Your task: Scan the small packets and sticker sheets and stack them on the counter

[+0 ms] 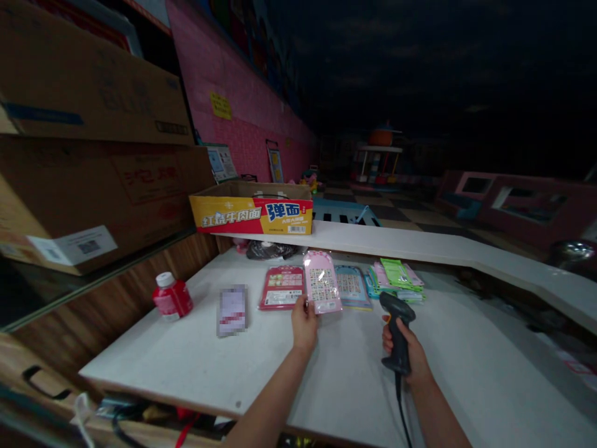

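Note:
My left hand [305, 325] pinches the lower left corner of a pink packet [323, 283] in clear plastic, its front covered with rows of tiny pictures. The packet is raised over the desk, between a red packet [282, 288] on its left and a blue packet [351, 287] on its right. In my right hand [410, 354] is a dark grey barcode scanner [397, 333], upright, fingers wrapped round its handle and its cord running down. Behind the scanner lies a pile of green and pink packets [396, 277].
A red bottle [172, 297] with a white cap and a blurred-out phone-like rectangle [232, 310] are on the white desk [205, 367] to the left. An open noodle carton [252, 214] stands on the raised ledge [373, 235]. Large cardboard boxes [102, 193] are stacked at far left.

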`<state>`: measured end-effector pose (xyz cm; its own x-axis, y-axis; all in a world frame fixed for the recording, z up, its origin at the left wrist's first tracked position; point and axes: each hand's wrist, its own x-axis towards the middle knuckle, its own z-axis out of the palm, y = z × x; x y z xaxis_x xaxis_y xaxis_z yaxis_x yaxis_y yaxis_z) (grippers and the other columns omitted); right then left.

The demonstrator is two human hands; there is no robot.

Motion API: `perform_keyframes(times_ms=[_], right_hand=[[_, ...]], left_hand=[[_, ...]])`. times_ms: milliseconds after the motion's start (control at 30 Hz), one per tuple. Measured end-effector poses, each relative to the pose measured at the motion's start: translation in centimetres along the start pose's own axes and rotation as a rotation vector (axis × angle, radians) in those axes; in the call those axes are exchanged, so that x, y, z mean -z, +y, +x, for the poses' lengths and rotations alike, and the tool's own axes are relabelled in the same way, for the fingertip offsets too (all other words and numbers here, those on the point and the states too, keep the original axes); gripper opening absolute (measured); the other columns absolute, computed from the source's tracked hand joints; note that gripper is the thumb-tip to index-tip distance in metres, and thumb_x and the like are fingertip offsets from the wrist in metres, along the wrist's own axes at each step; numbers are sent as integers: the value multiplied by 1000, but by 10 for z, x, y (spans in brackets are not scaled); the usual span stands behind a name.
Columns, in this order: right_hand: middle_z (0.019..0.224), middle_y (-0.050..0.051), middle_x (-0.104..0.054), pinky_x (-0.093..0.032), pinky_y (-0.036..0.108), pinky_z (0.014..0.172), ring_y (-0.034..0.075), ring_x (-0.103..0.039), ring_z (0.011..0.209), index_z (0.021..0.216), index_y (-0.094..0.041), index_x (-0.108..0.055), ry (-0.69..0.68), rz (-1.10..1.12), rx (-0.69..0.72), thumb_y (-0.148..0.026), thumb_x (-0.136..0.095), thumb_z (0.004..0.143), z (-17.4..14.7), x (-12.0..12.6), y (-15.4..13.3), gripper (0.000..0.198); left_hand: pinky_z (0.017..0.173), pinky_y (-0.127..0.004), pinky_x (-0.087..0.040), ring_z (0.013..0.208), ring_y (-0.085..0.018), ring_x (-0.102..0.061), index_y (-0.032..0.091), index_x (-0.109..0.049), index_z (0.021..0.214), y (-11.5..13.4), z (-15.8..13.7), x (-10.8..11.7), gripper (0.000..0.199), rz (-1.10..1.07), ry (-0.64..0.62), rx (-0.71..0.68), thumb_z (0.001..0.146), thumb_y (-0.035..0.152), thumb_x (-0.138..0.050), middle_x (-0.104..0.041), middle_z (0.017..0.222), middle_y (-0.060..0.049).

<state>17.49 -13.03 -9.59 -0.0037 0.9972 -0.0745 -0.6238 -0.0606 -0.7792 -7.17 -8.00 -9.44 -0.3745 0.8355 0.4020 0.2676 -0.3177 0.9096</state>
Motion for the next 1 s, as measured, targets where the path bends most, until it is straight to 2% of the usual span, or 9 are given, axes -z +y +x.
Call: perform_keyframes(times_ms=[133, 233, 333, 400, 533, 600, 667, 833, 1000], right_hand=[[58, -4, -53, -37, 19, 39, 8, -45, 45, 95, -18, -60, 11, -7, -15, -47, -75, 71, 0, -2, 0, 41], [57, -4, -53, -37, 18, 40, 8, -45, 45, 94, -17, -60, 20, 2, -33, -47, -76, 70, 0, -4, -1, 41], [56, -4, -53, -36, 19, 39, 8, -45, 44, 92, -17, -61, 28, 14, -39, -48, -77, 67, -1, -4, -3, 42], [55, -4, -52, -36, 19, 38, 8, -45, 44, 91, -16, -62, 38, 25, -34, -47, -78, 66, -2, -6, -5, 43], [55, -4, -51, -35, 19, 37, 8, -43, 43, 89, -17, -63, 48, 33, -34, -47, -77, 67, -3, -8, -6, 40], [55, -4, -51, -35, 19, 38, 8, -43, 44, 90, -17, -63, 50, 31, -38, -47, -77, 68, -3, -8, -6, 40], [56, -4, -51, -36, 19, 38, 8, -43, 44, 90, -17, -63, 51, 33, -46, -47, -76, 68, -3, -7, -5, 40], [56, -4, -51, -36, 19, 39, 8, -43, 45, 90, -17, -64, 36, 62, -62, -46, -75, 70, 0, -2, -4, 38], [58, -3, -52, -37, 20, 40, 9, -44, 46, 92, -17, -64, 8, 71, -77, -46, -74, 72, 2, 2, -4, 37]], left_hand=[[81, -34, -50, 92, -23, -64, 14, -58, 110, 10, 34, 44, 30, 297, 80, 22, 86, 21, -41, -68, 101, -12], [78, -33, -48, 89, -24, -64, 13, -61, 111, 22, 55, 71, 35, 636, -22, 96, 85, 14, -38, -68, 97, -13], [81, -35, -46, 91, -25, -62, 12, -62, 113, 32, 58, 84, 36, 967, -58, 75, 85, 13, -40, -66, 96, -15], [88, -39, -44, 100, -27, -58, 13, -61, 118, 35, 51, 88, 38, 1119, -20, -25, 86, 15, -42, -62, 107, -17], [103, -45, -35, 119, -28, -47, 25, -63, 121, 32, 31, 89, 36, 1118, -234, -343, 90, 24, -45, -55, 127, -12], [110, -50, -25, 128, -31, -39, 30, -66, 117, 28, 24, 89, 33, 1089, -345, -409, 88, 35, -51, -52, 133, -9], [112, -57, -17, 135, -36, -30, 32, -65, 120, 24, 22, 89, 39, 1102, -352, -353, 84, 45, -56, -49, 138, -11], [108, -65, -15, 139, -40, -23, 33, -57, 130, 17, 30, 90, 52, 1152, -308, -133, 82, 56, -55, -42, 144, -14], [106, -57, -26, 131, -37, -38, 32, -59, 128, 19, 33, 92, 58, 1162, -287, -97, 79, 62, -57, -48, 137, -15]])
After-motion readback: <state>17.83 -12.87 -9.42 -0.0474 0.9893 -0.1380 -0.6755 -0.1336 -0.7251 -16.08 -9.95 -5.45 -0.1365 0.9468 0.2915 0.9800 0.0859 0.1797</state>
